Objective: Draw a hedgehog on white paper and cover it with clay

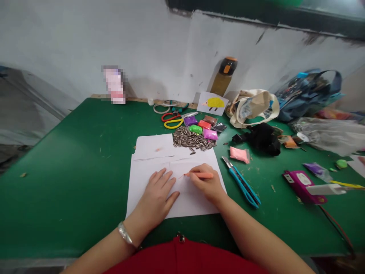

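White paper sheets lie before me on the green table. Flat on the paper, fingers stretched out, rests my left hand. My right hand grips an orange marker pen, its tip at the paper beside a faint short line. A heap of striped sunflower seeds lies at the paper's far edge, with small coloured clay packets around it. To the right of the paper are a blue utility knife and a pink clay packet.
Scissors with red and yellow handles lie behind the paper. A hedgehog picture card and a bottle lean at the wall. Farther right are a cream bag, a black cloth item and a magenta glue gun or power strip-like device.
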